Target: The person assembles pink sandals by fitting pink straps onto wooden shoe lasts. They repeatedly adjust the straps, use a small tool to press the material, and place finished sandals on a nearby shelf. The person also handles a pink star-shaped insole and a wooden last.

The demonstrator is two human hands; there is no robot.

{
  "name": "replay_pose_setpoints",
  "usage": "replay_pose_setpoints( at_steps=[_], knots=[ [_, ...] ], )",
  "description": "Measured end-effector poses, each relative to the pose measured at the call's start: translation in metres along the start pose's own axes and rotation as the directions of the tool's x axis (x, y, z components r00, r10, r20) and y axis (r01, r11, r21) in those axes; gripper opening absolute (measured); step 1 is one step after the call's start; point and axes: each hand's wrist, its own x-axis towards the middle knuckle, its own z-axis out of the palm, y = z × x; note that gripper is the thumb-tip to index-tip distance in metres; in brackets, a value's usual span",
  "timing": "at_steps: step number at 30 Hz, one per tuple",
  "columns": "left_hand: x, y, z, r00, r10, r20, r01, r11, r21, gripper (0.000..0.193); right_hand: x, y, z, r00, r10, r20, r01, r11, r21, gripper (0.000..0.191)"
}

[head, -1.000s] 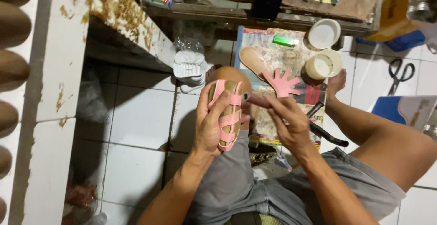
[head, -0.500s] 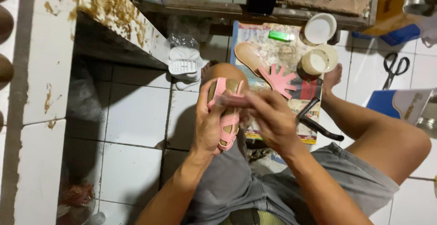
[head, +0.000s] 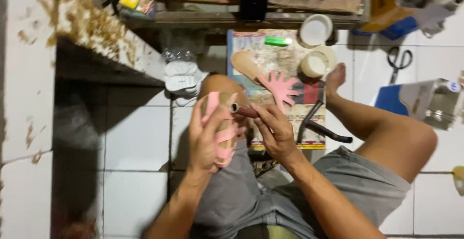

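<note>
While the left hand [head: 208, 140] is gripping a pink sandal [head: 221, 127] over the knee, the right hand [head: 275, 131] at 3 o'clock is clenching a brown-handled tool [head: 244, 110] against it. Fingers are hiding the tool's tip, and blur is smearing the straps.

sandal [head: 220, 127] on the knee, between both hands; hammer [head: 319, 125] just right, scissors [head: 398, 62] far right.

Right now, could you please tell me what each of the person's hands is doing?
Left hand: closed around the pink strapped sandal, held over the knee.
Right hand: closed on a dark brown tool handle, its tip at the sandal.
</note>
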Motion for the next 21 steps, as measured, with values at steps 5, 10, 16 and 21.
replay_pose_setpoints(
  at_steps=[5,10,16,21],
  knots=[
    [0.004,0.021,0.011,0.996,-0.056,0.063,0.050,0.995,0.088,0.044,-0.023,0.030,-0.012,0.868,0.495,0.038,-0.494,0.869,-0.036,0.027],
    [0.058,0.019,0.046,0.820,0.131,0.557,-0.508,0.614,0.603,0.048,-0.029,0.039,-0.010,0.805,0.594,0.007,-0.588,0.799,-0.130,0.026],
    [0.166,-0.043,0.086,0.316,-0.263,0.912,-0.949,-0.083,0.305,0.033,-0.012,0.028,-0.011,0.817,0.577,0.006,-0.518,0.738,-0.434,0.022],
    [0.207,-0.082,0.115,0.149,-0.469,0.870,-0.967,-0.251,0.030,0.036,-0.006,0.030,-0.019,0.757,0.653,0.039,-0.595,0.712,-0.373,0.023]
  ],
)
